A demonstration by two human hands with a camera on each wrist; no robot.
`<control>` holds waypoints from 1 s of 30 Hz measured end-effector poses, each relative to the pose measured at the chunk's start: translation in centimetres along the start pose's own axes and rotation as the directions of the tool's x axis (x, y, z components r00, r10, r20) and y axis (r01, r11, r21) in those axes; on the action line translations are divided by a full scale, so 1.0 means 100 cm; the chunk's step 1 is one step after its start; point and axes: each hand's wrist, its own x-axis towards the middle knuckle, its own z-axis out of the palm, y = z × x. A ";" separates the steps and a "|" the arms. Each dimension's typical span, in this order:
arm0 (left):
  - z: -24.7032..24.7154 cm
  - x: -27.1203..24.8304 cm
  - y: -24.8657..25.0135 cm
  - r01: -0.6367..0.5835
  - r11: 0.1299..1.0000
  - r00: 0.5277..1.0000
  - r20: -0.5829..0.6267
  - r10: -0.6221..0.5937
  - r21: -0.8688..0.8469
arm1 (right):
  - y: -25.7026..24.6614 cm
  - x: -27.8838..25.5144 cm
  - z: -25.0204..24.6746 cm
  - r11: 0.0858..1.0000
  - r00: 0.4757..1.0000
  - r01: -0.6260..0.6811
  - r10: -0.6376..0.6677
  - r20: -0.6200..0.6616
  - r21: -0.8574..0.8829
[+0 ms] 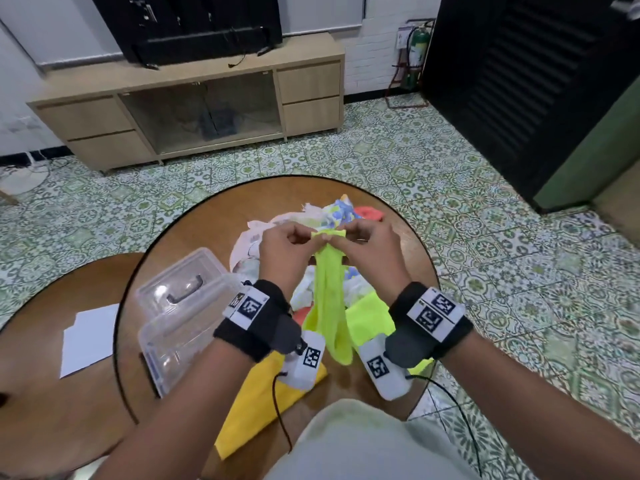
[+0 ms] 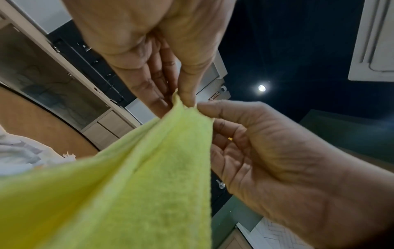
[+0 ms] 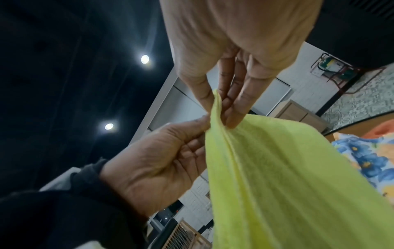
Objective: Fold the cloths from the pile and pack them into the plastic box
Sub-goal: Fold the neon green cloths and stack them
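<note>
Together, left hand (image 1: 282, 249), right hand (image 1: 369, 249) pinching lime cloth (image 1: 329, 289)

Head view: bright, even light, edges bowed. Wrist views: dim, two ceiling spotlights (image 3: 145, 59) flare; lime cloth (image 3: 287, 176) soft, noisy up close.

1. The cloth (image 1: 329, 299) held up is lime-yellow and plain.
2. A second cloth (image 1: 369, 318) flat on the table is the same lime-yellow.
3. A larger cloth (image 1: 256, 400) at the near edge is deeper golden yellow.
4. The pile (image 1: 332, 211) has a white cloth with blue and yellow flowers, a coral-orange piece and pale pinkish-white pieces.
5. The plastic box (image 1: 180, 327) is clear, with a dark handle on its lid.
6. The table (image 1: 214, 233) is brown wood with a black rim.
7. The floor (image 1: 485, 237) has green-and-white ornamental tiles.
8. The wrist bands (image 1: 254, 320) are black, with black-and-white square-code tags.
9. The paper (image 1: 88, 339) is white.
</note>
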 end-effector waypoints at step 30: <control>-0.007 -0.037 -0.003 -0.099 0.972 0.995 0.018 0.098 0.213 | 0.003 -0.030 0.007 0.969 0.976 -0.195 0.176 0.129 0.153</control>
